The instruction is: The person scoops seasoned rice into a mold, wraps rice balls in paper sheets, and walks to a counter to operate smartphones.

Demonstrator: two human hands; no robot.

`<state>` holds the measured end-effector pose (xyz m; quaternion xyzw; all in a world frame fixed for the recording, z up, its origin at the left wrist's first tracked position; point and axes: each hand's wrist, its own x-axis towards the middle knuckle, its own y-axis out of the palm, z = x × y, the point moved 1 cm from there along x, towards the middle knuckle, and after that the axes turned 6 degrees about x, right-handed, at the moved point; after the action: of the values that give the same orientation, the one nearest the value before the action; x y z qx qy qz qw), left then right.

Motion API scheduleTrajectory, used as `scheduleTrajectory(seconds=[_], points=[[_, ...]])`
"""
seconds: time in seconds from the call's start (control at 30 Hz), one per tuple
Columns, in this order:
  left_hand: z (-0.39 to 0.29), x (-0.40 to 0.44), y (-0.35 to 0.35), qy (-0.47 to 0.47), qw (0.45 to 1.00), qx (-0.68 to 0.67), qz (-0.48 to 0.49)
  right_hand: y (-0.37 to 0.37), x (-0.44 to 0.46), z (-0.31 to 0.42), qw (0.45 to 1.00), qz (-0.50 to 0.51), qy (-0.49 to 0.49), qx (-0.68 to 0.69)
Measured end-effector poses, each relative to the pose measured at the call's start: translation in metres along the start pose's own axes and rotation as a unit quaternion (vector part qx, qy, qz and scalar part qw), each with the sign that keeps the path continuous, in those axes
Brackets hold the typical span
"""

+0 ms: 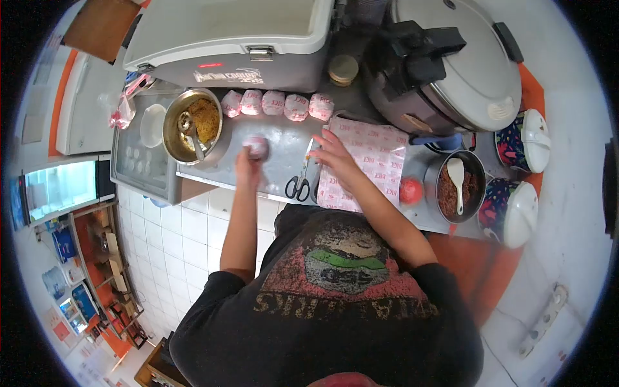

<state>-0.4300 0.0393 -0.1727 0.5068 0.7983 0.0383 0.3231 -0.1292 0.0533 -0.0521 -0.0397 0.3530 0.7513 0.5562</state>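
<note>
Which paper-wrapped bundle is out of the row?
The wrapped bundle in the left hand, motion-blurred; the other five bundles line up in front of the cooler box.

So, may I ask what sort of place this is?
Probably a small kitchen or food stall: it has a large, round, grey-lidded cooker, five rounded bundles in red-printed pale paper and a round steel bowl of yellowish food.
</note>
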Motion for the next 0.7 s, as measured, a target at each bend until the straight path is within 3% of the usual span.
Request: scheduleTrajectory(seconds=[0.03, 0.1, 0.13, 0.2, 0.3, 0.33, 0.4, 0.43, 0.5, 0.53, 0.57, 0.6, 0.63, 0.67, 0.7], points=[[-0.009, 0.017, -0.015, 0.023, 0.998, 0.021, -0.062, -0.017, -0.017, 0.008, 1.0, -0.023, -0.007, 0.02], [-0.024, 0.05, -0.047, 0.102, 0.99, 0.056, -0.084, -0.051, -0.05, 0.023, 0.995, -0.085, -0.026, 0.038], [-0.035, 0.063, -0.053, 0.053, 0.98, 0.114, -0.156, -0.073, -0.073, 0.031, 0.989, -0.134, -0.06, 0.023], [-0.037, 0.086, -0.052, 0.086, 0.988, 0.033, -0.123, -0.117, -0.131, 0.048, 0.972, -0.217, -0.095, -0.001], [-0.04, 0.092, -0.033, 0.076, 0.98, 0.05, -0.178, -0.182, -0.206, 0.073, 0.845, -0.475, -0.175, -0.169], [-0.045, 0.08, -0.022, 0.123, 0.961, 0.107, -0.223, -0.211, -0.225, 0.075, 0.781, -0.532, -0.199, -0.26], [-0.06, 0.042, 0.028, 0.172, 0.935, 0.168, -0.261, -0.254, -0.255, 0.079, 0.625, -0.606, -0.128, -0.475], [-0.066, 0.0, 0.077, 0.051, 0.876, 0.238, -0.417, -0.262, -0.257, 0.079, 0.625, -0.61, -0.126, -0.47], [-0.016, 0.036, 0.063, 0.006, 0.621, 0.452, -0.64, -0.275, -0.258, 0.081, 0.533, -0.588, 0.045, -0.607], [-0.004, 0.013, 0.1, 0.186, 0.621, 0.551, -0.526, -0.284, -0.255, 0.079, 0.533, -0.592, 0.046, -0.603], [0.019, -0.03, 0.15, 0.354, 0.586, 0.62, -0.384, -0.292, -0.249, 0.073, 0.522, -0.572, 0.065, -0.629], [0.05, -0.055, 0.183, 0.443, 0.646, 0.579, -0.224, -0.298, -0.245, 0.068, 0.512, -0.55, 0.085, -0.654], [0.063, -0.095, 0.23, 0.375, 0.749, 0.545, -0.026, -0.304, -0.241, 0.07, 0.518, -0.553, 0.116, -0.642], [0.091, -0.118, 0.255, 0.308, 0.764, 0.544, 0.158, -0.309, -0.238, 0.074, 0.518, -0.554, 0.115, -0.641], [0.13, -0.133, 0.276, 0.31, 0.738, 0.501, 0.328, -0.312, -0.238, 0.076, 0.524, -0.545, 0.138, -0.639]])
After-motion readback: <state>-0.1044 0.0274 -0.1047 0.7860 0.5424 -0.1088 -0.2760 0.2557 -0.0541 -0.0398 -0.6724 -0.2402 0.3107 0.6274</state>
